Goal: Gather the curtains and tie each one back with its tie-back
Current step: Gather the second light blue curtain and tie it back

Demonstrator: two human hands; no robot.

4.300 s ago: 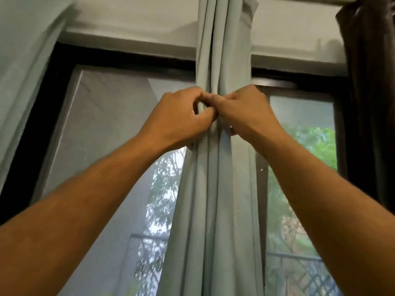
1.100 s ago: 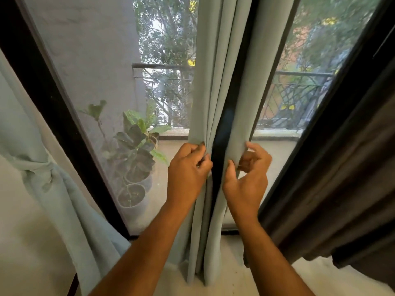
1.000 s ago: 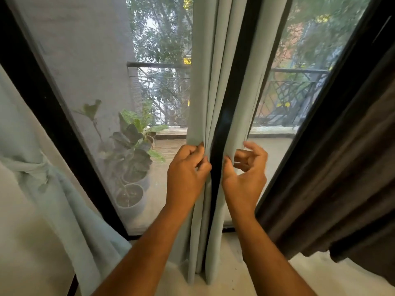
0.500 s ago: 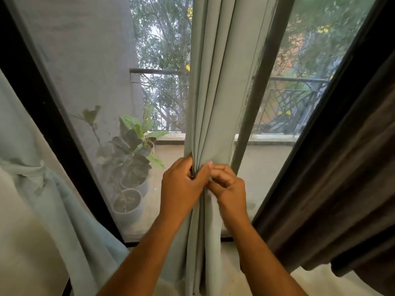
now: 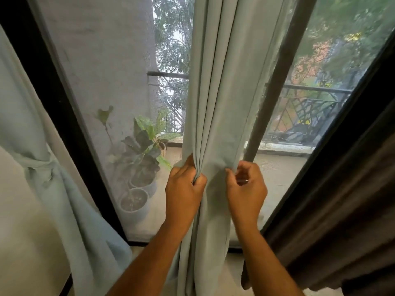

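Behind the window, the curtain hangs vertical between your hands: left hand clenched on its pleats, right hand pinching its right edge, both touching.

Centre curtain: plain pale grey-green. Left curtain: same pale grey-green, no pattern. Right curtain: dark brown, plain. Window frame: black. Far pots: pale grey. Plant leaves: green. Railing: dark lattice.

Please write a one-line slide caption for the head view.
Both hands, left hand and right hand, pinch the pale green curtain at the window.
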